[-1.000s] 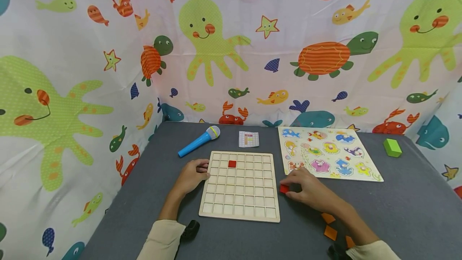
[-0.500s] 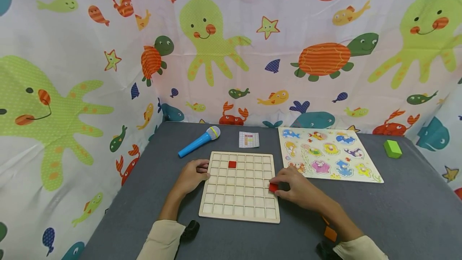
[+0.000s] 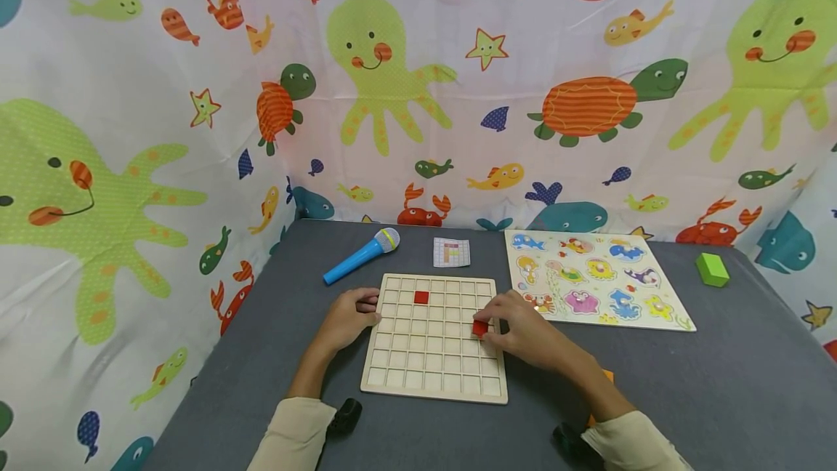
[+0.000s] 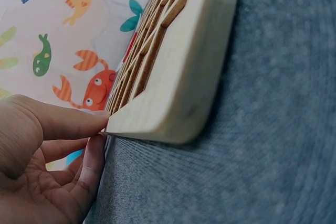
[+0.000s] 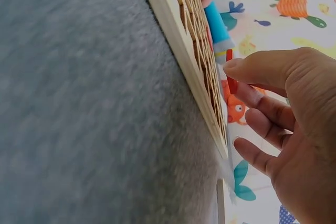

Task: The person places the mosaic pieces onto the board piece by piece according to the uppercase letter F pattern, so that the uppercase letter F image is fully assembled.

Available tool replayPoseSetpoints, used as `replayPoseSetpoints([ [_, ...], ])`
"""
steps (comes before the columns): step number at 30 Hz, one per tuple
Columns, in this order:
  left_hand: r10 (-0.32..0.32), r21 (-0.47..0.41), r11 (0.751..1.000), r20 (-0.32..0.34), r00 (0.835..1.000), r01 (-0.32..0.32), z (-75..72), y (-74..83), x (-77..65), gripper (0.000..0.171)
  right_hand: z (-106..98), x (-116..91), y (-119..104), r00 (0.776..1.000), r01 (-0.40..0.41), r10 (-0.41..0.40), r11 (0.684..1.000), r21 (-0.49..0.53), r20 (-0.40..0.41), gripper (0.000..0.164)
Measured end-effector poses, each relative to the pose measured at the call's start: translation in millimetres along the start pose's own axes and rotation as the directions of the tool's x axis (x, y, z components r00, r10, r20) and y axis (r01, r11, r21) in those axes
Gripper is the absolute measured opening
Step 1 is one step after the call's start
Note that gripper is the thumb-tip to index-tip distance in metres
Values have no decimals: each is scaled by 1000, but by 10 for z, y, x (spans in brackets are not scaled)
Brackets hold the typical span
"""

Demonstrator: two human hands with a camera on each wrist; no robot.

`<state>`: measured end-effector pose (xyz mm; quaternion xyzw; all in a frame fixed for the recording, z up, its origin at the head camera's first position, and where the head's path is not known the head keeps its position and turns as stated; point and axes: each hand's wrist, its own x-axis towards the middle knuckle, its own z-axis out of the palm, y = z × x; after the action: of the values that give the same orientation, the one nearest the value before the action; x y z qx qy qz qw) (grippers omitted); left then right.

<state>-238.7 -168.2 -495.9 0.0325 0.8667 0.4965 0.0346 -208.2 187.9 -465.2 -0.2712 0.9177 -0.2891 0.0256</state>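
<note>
A pale wooden grid board (image 3: 428,365) lies on the table, and one red square tile (image 3: 421,298) sits in a cell of its second row. My left hand (image 3: 343,320) holds the board's left edge; in the left wrist view, the thumb and fingertips (image 4: 94,153) meet at its rim. Between thumb and fingers, my right hand (image 3: 526,333) pinches a second red tile (image 3: 480,328) over the right-hand columns. The right wrist view shows this tile (image 5: 229,55) on edge, raised above the grid.
Behind the board lie a blue toy microphone (image 3: 360,259) and a small card with a coloured grid (image 3: 451,253). A sea-animal puzzle board (image 3: 578,300) lies to the right, with a green block (image 3: 711,270) beyond. Orange pieces (image 3: 609,376) are partly hidden by the right forearm.
My right hand has carried its red tile leftward and slightly away from me, from beside the board to over its right columns. The left hand stays at the board's edge.
</note>
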Motion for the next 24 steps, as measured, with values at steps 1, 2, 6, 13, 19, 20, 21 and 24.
replayPoseSetpoints([
  [1, 2, -2, 1000, 1, 1000, -2, 0, -1, -1, 48, 9, 21, -3, 1000, 3, -3, 1000, 2, -2, 27],
  [2, 3, -4, 1000, 2, 1000, -3, 0, -3, -2, 48, 17, 41, -9, 1000, 3, -3, 1000, 6, -4, 27],
  [6, 2, -10, 1000, 3, 1000, -2, 1, 5, -9, 48, 44, 135, -21, 1000, 19, -18, 1000, 19, -24, 29],
  [13, 3, 9, 1000, -1, 1000, -3, 5, 12, -2, 48, 52, 265, -58, 999, 21, -19, 998, 62, -32, 29],
  [19, -10, 2, 1000, -3, 1000, 10, 0, 18, 0, 49, 65, 368, -93, 999, 29, -25, 996, 80, -47, 29],
  [20, -5, 4, 1000, -4, 1000, 5, -1, 16, -1, 49, 68, 386, -99, 999, 25, -22, 997, 77, -49, 29],
  [21, -3, 2, 1000, -4, 1000, 3, -1, 15, -3, 49, 71, 402, -105, 999, 22, -19, 997, 78, -49, 29],
  [24, -2, -5, 1000, -1, 1000, 2, 3, 13, -4, 49, 82, 451, -104, 999, 8, -5, 997, 71, -46, 30],
])
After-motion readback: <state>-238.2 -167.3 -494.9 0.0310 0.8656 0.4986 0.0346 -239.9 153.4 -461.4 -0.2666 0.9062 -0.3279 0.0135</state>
